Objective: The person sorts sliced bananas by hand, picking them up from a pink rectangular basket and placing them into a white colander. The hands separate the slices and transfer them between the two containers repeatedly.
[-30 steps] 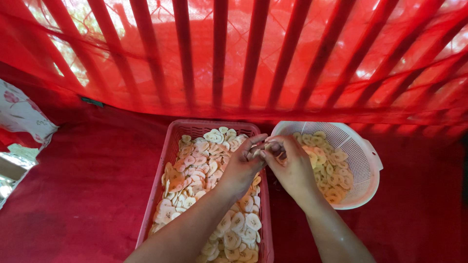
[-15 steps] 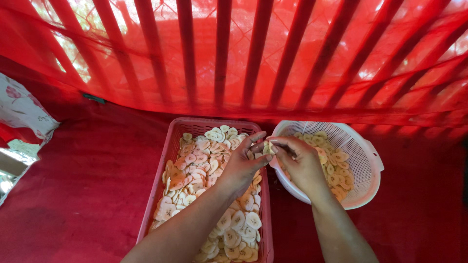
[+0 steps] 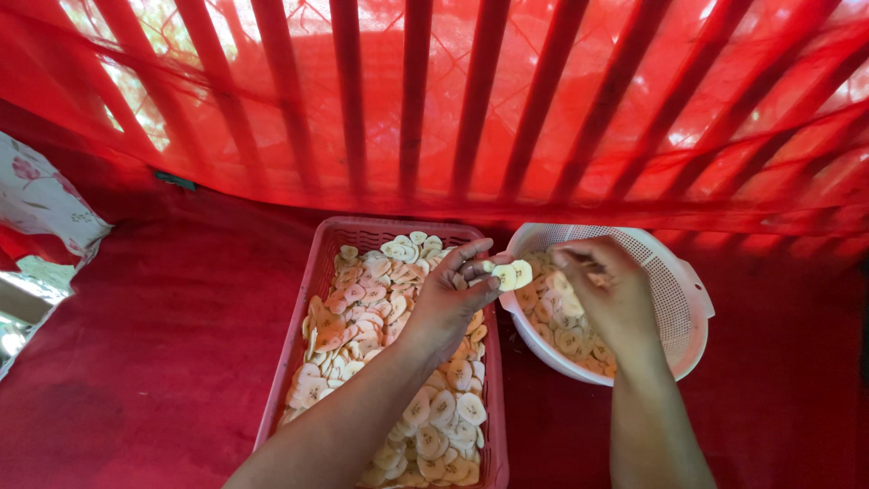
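Observation:
My left hand (image 3: 450, 299) hovers over the right side of a pink plastic tray (image 3: 317, 272) and pinches a small stack of pale banana slices (image 3: 512, 273) at its fingertips. My right hand (image 3: 608, 290) is over a white perforated colander (image 3: 683, 299) that holds more slices, with its fingers curled close together; I cannot tell whether a slice is between them. Several slices lie spread in one layer across the tray.
Red cloth (image 3: 154, 362) covers the surface under the tray and colander. Red netting with vertical bars (image 3: 407, 100) rises right behind them. A floral fabric piece (image 3: 41, 208) lies at the left edge.
My hands were together above the tray's right rim. They have parted: the right one moved over the colander, the left kept the slices.

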